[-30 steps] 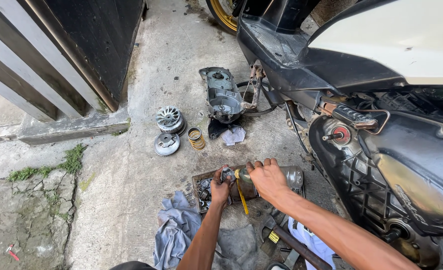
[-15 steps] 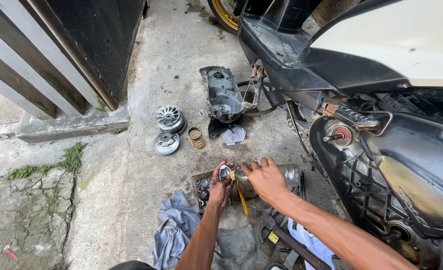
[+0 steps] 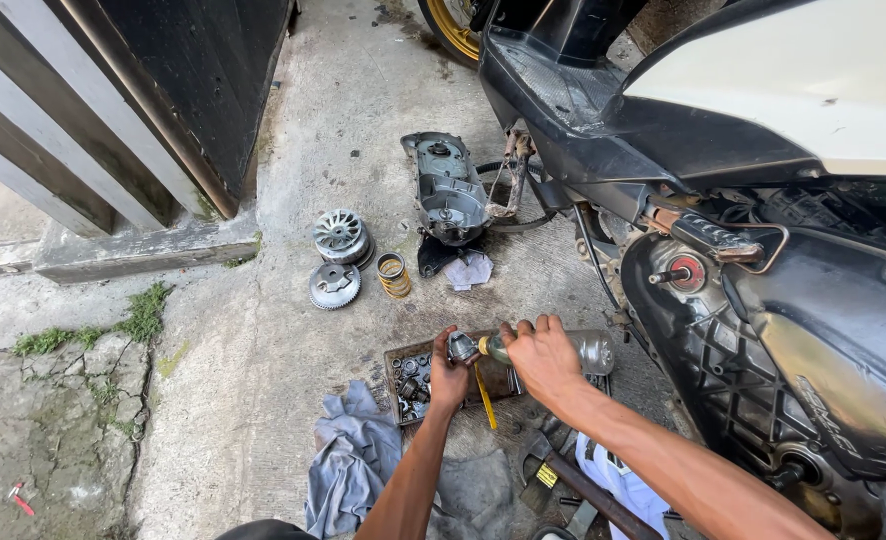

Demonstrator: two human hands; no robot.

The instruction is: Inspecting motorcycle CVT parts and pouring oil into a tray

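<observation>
The scooter [image 3: 763,200] stands at 2 o'clock with its side case [image 3: 448,190] already off and lying on the floor [image 3: 213,420] at 12 o'clock. Beside it, at 11 o'clock, a finned pulley [image 3: 342,235], a round plate [image 3: 334,286] and a small can [image 3: 394,276] sit apart from the machine, so the stripping looks largely done.

The left hand [image 3: 450,378] is closed around a small metal part [image 3: 461,347] over a tray [image 3: 395,365] of loose pieces. The right hand [image 3: 540,358] grips a clear bottle [image 3: 588,352], tilted with its nozzle touching that part. This looks like cleaning or oiling of one piece, and nothing shown has gone back on the scooter yet. Rags [image 3: 348,460] and tools [image 3: 563,480] lie at 6 o'clock.
</observation>
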